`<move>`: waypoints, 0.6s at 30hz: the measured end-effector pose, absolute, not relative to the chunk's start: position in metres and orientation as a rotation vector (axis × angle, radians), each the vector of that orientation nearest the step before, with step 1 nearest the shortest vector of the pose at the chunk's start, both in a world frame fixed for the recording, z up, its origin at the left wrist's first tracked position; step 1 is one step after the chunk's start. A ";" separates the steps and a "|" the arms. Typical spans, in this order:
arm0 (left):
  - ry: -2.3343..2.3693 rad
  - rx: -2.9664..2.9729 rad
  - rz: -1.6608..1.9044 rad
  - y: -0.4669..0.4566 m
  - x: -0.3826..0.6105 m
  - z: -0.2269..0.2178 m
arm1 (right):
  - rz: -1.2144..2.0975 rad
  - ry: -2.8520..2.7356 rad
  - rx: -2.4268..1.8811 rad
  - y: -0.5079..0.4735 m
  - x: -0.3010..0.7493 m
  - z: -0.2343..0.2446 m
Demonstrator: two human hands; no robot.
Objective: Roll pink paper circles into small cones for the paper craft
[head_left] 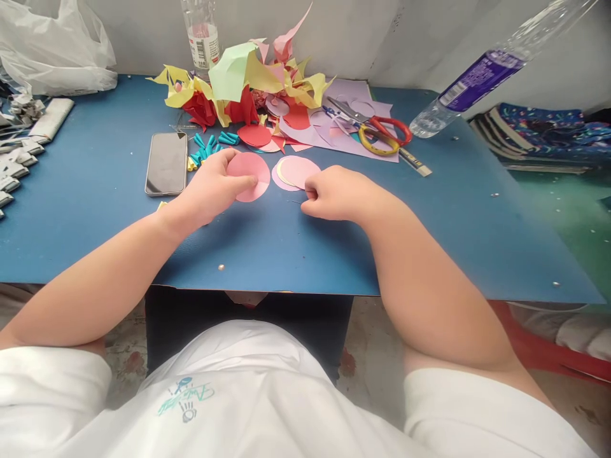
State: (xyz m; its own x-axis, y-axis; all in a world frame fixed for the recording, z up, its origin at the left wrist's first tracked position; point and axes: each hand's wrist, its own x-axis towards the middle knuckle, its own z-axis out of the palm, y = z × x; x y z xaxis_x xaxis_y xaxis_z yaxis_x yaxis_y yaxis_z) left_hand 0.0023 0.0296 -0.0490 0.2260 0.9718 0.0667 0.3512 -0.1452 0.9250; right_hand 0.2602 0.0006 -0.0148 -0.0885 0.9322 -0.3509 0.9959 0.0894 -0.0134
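My left hand (pixel 217 184) pinches a pink paper circle (pixel 252 172), thumb on top and fingers behind it. Just right of it, a few pale pink, lilac and cream paper circles (pixel 286 173) lie overlapped on the blue table. At their right edge is my right hand (pixel 334 194), its fingers curled closed. A thin dark line, like a thread or needle, shows by its fingertips; what the fingers hold is hidden. Beyond my left hand are small rolled blue paper pieces (pixel 206 149). A red paper circle (pixel 254 135) lies farther back.
A phone (pixel 166 164) lies left of my left hand. Crumpled paper scraps (pixel 233 76), scissors (pixel 382 135) and lilac paper (pixel 344 124) fill the back. One bottle (pixel 472 83) leans at right, another (pixel 203 44) stands behind. A plastic bag (pixel 57 44) sits at back left.
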 end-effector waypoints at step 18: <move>1.311 1.587 0.820 0.023 0.008 -0.034 | -0.263 2.184 1.800 0.009 0.261 -0.020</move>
